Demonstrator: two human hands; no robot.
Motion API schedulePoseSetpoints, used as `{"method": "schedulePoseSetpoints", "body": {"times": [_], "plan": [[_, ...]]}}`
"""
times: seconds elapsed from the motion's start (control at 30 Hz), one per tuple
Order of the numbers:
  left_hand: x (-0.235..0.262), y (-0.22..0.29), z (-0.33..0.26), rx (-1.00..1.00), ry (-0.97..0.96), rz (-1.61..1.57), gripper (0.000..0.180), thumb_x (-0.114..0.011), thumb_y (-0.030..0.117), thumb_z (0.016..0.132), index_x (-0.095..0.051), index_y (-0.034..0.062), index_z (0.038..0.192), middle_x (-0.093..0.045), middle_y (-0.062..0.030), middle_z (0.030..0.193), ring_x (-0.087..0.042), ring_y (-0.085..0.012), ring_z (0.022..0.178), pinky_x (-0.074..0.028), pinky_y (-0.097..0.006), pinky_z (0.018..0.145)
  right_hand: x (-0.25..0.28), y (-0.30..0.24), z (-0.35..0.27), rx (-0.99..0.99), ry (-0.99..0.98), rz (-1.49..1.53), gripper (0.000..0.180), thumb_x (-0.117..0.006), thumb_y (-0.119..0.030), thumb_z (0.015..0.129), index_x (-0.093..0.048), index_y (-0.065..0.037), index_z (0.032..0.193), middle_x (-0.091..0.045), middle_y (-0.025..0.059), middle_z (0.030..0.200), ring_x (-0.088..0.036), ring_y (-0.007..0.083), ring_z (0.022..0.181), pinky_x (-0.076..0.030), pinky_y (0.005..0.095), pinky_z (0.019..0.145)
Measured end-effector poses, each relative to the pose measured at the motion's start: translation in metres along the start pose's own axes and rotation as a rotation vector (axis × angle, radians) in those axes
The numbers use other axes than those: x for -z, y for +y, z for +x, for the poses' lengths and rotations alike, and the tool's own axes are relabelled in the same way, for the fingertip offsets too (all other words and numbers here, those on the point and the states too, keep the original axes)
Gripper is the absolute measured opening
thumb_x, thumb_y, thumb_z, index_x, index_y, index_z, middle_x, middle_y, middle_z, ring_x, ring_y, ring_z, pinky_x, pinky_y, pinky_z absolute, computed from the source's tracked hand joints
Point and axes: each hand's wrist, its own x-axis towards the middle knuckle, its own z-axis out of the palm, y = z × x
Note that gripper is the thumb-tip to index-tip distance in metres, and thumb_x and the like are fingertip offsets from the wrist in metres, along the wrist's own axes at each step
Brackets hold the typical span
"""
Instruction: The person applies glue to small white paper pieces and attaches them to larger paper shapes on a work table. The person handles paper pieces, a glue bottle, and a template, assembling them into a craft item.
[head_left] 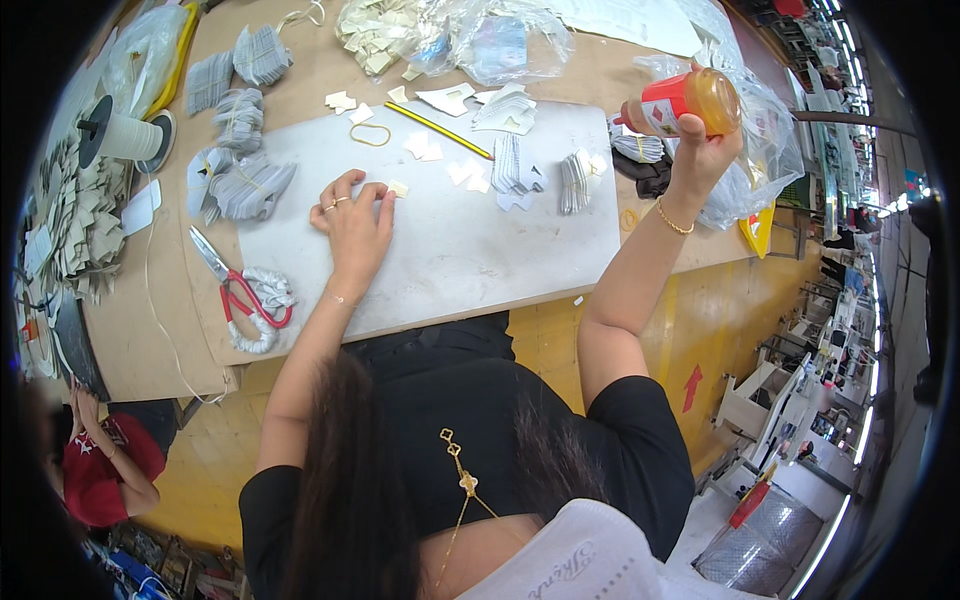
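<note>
My right hand (706,158) is raised at the right side of the table, wrapped round a bottle (672,108) with a red label, amber contents and a red nozzle tilted to the left. On the pale grey board (430,255) rests my left hand (354,225), palm down with fingers bent but apart. A small cream cut piece (399,188) lies by its fingertips; whether they touch it I cannot tell. Farther off are more small cream pieces (422,147), a yellow and black pencil (440,132) and a rubber band (370,135).
Red-handled scissors (240,290), partly wrapped in white, lie left of the board near bundled grey pieces (250,185). A white thread spool (125,138) stands at far left. Banded stacks (575,183) and plastic bags (490,45) lie farther back. Another person (110,450) sits at lower left.
</note>
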Motion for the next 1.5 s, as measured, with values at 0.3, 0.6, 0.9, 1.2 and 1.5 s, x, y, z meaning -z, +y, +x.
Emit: {"method": "schedulePoseSetpoints", "body": {"times": [0.3, 0.6, 0.9, 1.2, 1.5], "plan": [[-0.002, 0.001, 0.0, 0.0, 0.013, -0.006, 0.012, -0.064, 0.025, 0.082, -0.066, 0.0137, 0.084, -0.051, -0.0056, 0.115, -0.039, -0.0248, 0.114, -0.021, -0.047, 0.092, 0.007, 0.007, -0.001, -0.031, 0.082, 0.015, 0.072, -0.075, -0.058, 0.066, -0.06, 0.004, 0.1, -0.063, 0.0049, 0.092, -0.059, 0.0129, 0.083, -0.048, 0.0263, 0.075], [-0.002, 0.0, -0.001, 0.003, 0.018, -0.016, 0.01, -0.064, 0.023, 0.082, -0.065, 0.0139, 0.085, -0.05, -0.0053, 0.116, -0.039, -0.0251, 0.114, -0.021, -0.047, 0.092, 0.006, -0.002, 0.009, 0.015, 0.082, 0.022, 0.075, -0.071, -0.059, 0.069, -0.06, 0.006, 0.104, -0.065, 0.013, 0.104, -0.061, 0.0157, 0.091, -0.049, 0.0274, 0.08], [-0.001, -0.001, -0.002, -0.006, 0.009, -0.02, 0.01, -0.064, 0.023, 0.082, -0.065, 0.0136, 0.085, -0.051, -0.0057, 0.116, -0.039, -0.0255, 0.113, -0.021, -0.046, 0.092, 0.007, -0.008, 0.014, -0.025, 0.066, -0.267, 0.081, -0.061, -0.066, 0.074, -0.06, 0.008, 0.107, -0.062, 0.0152, 0.108, -0.062, 0.0174, 0.091, -0.052, 0.0291, 0.078], [0.001, -0.002, -0.002, 0.016, -0.023, -0.044, 0.011, -0.064, 0.023, 0.082, -0.066, 0.013, 0.087, -0.052, -0.0055, 0.118, -0.038, -0.0248, 0.116, -0.02, -0.046, 0.094, -0.013, -0.016, 0.015, -0.102, 0.255, 0.114, 0.08, -0.065, -0.062, 0.074, -0.056, 0.007, 0.112, -0.059, 0.016, 0.114, -0.062, 0.0197, 0.091, -0.054, 0.0312, 0.076], [0.023, -0.004, -0.003, 0.085, -0.108, -0.296, 0.011, -0.069, 0.02, 0.076, -0.066, 0.0088, 0.077, -0.057, -0.008, 0.113, -0.047, -0.0257, 0.111, -0.028, -0.042, 0.097, -0.05, -0.029, 0.011, 0.017, 0.271, 0.145, 0.075, -0.072, -0.055, 0.071, -0.056, 0.007, 0.11, -0.06, 0.0146, 0.113, -0.061, 0.0197, 0.095, -0.053, 0.0321, 0.08]]}}
